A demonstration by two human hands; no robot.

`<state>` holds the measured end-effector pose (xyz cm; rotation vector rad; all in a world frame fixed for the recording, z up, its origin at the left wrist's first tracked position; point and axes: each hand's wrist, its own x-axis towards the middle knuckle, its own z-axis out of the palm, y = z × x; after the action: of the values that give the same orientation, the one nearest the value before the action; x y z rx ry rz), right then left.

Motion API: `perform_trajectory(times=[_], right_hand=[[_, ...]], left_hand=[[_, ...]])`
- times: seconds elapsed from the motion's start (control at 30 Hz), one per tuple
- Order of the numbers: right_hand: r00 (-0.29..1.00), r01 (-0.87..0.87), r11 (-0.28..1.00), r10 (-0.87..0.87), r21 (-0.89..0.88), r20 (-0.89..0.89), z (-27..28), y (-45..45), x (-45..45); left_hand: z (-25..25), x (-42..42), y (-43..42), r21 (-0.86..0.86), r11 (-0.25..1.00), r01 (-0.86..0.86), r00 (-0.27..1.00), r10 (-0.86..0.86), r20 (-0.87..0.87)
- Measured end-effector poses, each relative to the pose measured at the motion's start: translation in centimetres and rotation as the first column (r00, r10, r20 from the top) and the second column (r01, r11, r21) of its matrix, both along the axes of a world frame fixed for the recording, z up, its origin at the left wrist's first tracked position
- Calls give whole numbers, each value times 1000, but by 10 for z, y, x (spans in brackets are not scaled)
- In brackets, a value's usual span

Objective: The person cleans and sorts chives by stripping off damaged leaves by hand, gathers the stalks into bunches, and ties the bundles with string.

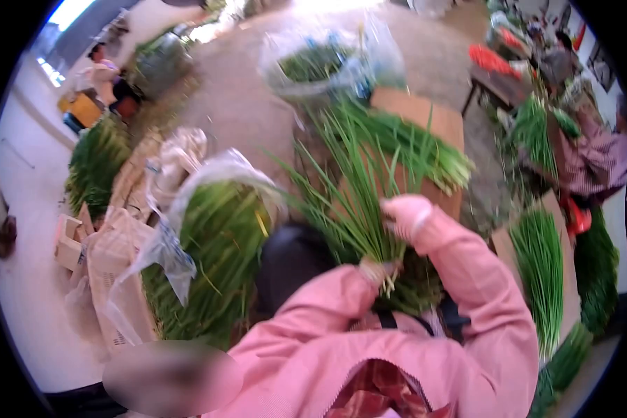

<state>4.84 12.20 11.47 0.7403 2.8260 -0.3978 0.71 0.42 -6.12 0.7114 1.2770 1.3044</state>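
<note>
My left hand (377,270) is closed around the lower ends of a bunch of green onions (359,198), whose long leaves fan up and away from me. Beside the stalks, my right hand (405,214) has its fingers curled in against the bunch, pinching at the stalks; the fingertips are partly blurred. Behind the held bunch, a pile of green onions (439,157) lies on a sheet of cardboard (449,118), pale ends toward the right. Loose greens (414,285) lie below my hands.
Left of my knee stands a large clear plastic bag (188,202) full of greens. Another open bag (275,76) of greens sits ahead. At right, long green onions (540,272) lie on cardboard. A low table (498,87) holds red bags. Other people sit at far left and right.
</note>
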Motion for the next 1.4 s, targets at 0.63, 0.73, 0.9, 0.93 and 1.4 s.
perform_trajectory(times=[0.63, 0.73, 0.9, 0.93, 1.4], right_hand=[[592, 551, 513, -796, -658, -125, -30, -4, 136], [579, 323, 489, -780, -810, -239, -60, -37, 110], [459, 50, 292, -856, -955, -238, -93, -50, 76], [440, 33, 288, -864, -957, -245, -93, -51, 75], [3, -157, 357, -932, -921, -362, -113, -73, 77]], left_hand=[[55, -41, 3, -93, 981, -168, 679, 184, 711], [46, -21, 0, -60, 996, 71, 723, -9, 691], [-2, 1, 3, 132, 991, 14, 880, -75, 469], [1, -1, 0, 47, 999, 11, 868, -33, 495], [7, 12, 5, 107, 994, -1, 910, -43, 413]])
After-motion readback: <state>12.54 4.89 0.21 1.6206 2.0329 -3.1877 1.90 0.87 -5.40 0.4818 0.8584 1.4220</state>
